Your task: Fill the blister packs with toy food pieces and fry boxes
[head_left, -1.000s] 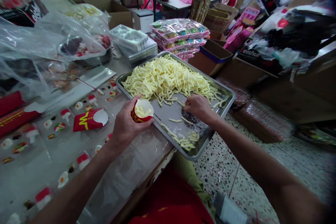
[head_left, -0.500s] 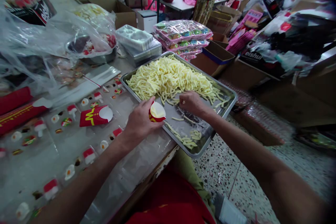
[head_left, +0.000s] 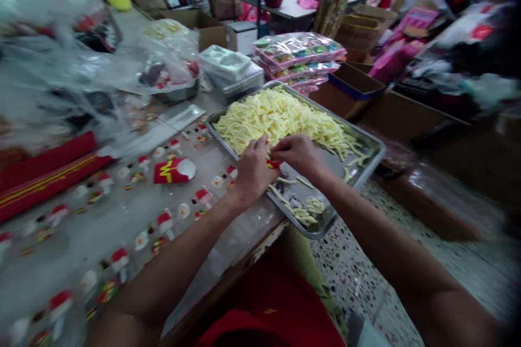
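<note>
A metal tray heaped with pale yellow toy fries rests on the table's right end. My left hand grips a small red fry carton, mostly hidden behind its fingers, at the near edge of the heap. My right hand meets it over the tray, fingers pinched around a few fries against the carton. Loose fries lie in the tray's near corner.
A flat red carton lies on the table among several small toy pieces under clear plastic. Red carton stacks sit left; a metal bowl, plastic trays, packaged toys behind. A person stands at the far table.
My left hand carried the red carton rightward from the table edge into the fry heap. My right hand drew in to meet it. The camera view shifted left and blurred.
</note>
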A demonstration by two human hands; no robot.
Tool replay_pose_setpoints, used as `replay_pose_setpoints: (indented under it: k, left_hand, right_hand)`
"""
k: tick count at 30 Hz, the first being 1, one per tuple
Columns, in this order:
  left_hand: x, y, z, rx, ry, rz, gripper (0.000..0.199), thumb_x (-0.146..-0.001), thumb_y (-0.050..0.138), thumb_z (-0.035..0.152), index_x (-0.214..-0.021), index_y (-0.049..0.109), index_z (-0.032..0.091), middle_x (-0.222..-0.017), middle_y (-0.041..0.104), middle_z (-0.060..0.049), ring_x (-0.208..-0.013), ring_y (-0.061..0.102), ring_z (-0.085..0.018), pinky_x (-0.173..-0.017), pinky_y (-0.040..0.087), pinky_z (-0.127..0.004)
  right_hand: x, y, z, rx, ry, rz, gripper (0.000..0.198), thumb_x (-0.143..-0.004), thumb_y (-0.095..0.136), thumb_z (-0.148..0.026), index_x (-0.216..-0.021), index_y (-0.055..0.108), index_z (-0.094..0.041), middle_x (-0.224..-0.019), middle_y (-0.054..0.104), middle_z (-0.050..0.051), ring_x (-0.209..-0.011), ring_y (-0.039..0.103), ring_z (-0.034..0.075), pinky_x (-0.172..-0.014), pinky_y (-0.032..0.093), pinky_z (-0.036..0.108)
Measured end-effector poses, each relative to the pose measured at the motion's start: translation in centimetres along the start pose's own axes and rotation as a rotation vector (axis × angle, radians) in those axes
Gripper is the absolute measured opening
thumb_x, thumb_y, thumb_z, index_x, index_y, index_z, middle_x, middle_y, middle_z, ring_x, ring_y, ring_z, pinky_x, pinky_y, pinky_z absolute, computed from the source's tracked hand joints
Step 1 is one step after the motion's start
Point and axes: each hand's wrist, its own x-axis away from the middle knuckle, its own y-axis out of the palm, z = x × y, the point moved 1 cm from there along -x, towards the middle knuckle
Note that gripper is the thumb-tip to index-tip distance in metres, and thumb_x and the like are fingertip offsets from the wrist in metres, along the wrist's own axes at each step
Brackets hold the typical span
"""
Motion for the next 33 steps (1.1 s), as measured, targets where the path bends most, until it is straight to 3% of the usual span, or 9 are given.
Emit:
replay_pose_setpoints:
  k: [2,5,9,14,20,22,25,29,33]
  left_hand:
    - [1.4,-0.9,-1.2,0.029,-0.011,-0.001,0.076,-0.068,0.077,0.019,-0.140,0.053,0.010,-0.120,0.064,-0.014,-0.109,0.064,-0.029,-0.098,0.052,-0.037]
    - [4.0,-3.3,-4.2,0.081,-0.076,0.023,0.085,-0.068,0.082,0.029,-0.145,0.049,0.013,-0.123,0.063,-0.014,-0.110,0.063,-0.029,-0.099,0.052,-0.039]
    - [8.2,-8.7,-8.8,0.150,-0.296,0.187,0.099,-0.063,0.088,0.039,-0.148,0.045,0.013,-0.131,0.061,-0.016,-0.119,0.061,-0.030,-0.105,0.050,-0.041]
    - [15.3,-16.3,-13.2,0.156,-0.461,0.291,0.102,-0.060,0.091,0.042,-0.148,0.047,0.013,-0.136,0.060,-0.018,-0.126,0.058,-0.033,-0.109,0.047,-0.044]
    - [26.8,-27.9,-19.5,0.135,-0.795,0.316,0.106,-0.060,0.091,0.052,-0.151,0.045,0.022,-0.136,0.062,-0.014,-0.123,0.061,-0.031,-0.103,0.049,-0.043]
    - [31.2,-32.7,-22.3,0.091,-0.927,0.378,0.095,-0.067,0.088,0.050,-0.149,0.049,0.022,-0.133,0.066,-0.013,-0.118,0.064,-0.029,-0.100,0.051,-0.042]
    - [37.1,-38.5,-26.6,-0.202,-1.060,0.530,0.082,-0.069,0.087,0.046,-0.140,0.059,0.018,-0.132,0.067,-0.015,-0.117,0.065,-0.031,-0.101,0.050,-0.045]
    - [41.0,-41.5,-31.5,-0.385,-0.919,0.412,0.082,-0.065,0.089,0.041,-0.137,0.061,0.015,-0.140,0.063,-0.017,-0.129,0.058,-0.032,-0.111,0.043,-0.045]
    - [41.6,-41.6,-34.8,-0.352,-0.839,0.265,0.093,-0.056,0.092,0.041,-0.140,0.060,0.017,-0.143,0.061,-0.016,-0.131,0.057,-0.033,-0.113,0.041,-0.046]
  right_hand:
    - [0.4,1.5,-0.9,-0.029,-0.098,-0.136,0.019,-0.078,0.067,-0.029,-0.074,0.078,-0.015,-0.061,0.065,0.000,-0.060,0.056,0.014,-0.058,0.038,0.025]
    - [1.1,3.9,-2.8,0.011,-0.377,-0.365,0.033,-0.089,0.058,-0.041,-0.074,0.078,-0.018,-0.066,0.062,0.002,-0.065,0.056,0.016,-0.062,0.041,0.027]
    - [1.2,8.3,-5.8,-0.001,-0.528,-0.333,0.040,-0.092,0.057,-0.054,-0.102,0.081,-0.023,-0.088,0.066,0.009,-0.077,0.062,0.021,-0.070,0.048,0.031]
    - [2.4,18.6,-12.2,-0.301,-0.429,-0.690,0.039,-0.093,0.056,-0.050,-0.098,0.077,-0.018,-0.081,0.073,0.007,-0.070,0.066,0.021,-0.065,0.050,0.030]
    - [5.4,31.9,-23.7,-0.293,-0.578,-0.855,0.031,-0.092,0.052,-0.035,-0.080,0.074,-0.016,-0.066,0.069,0.004,-0.061,0.061,0.017,-0.059,0.042,0.026]
    - [6.1,36.2,-28.1,-0.240,-0.651,-0.864,0.033,-0.094,0.050,-0.032,-0.076,0.072,-0.015,-0.064,0.068,0.004,-0.060,0.060,0.016,-0.058,0.039,0.025]
    - [7.3,42.1,-34.4,-0.040,-0.813,-0.766,0.035,-0.099,0.045,-0.026,-0.084,0.075,-0.013,-0.077,0.073,0.007,-0.072,0.065,0.016,-0.062,0.039,0.025]
    - [9.3,48.7,-40.1,0.270,-1.004,-0.719,0.038,-0.101,0.038,-0.017,-0.106,0.076,-0.011,-0.105,0.076,0.015,-0.093,0.069,0.021,-0.072,0.043,0.027]
    - [10.5,53.1,-41.5,0.412,-1.079,-0.809,0.034,-0.096,0.046,-0.013,-0.111,0.075,-0.009,-0.108,0.074,0.020,-0.098,0.070,0.026,-0.076,0.047,0.030]
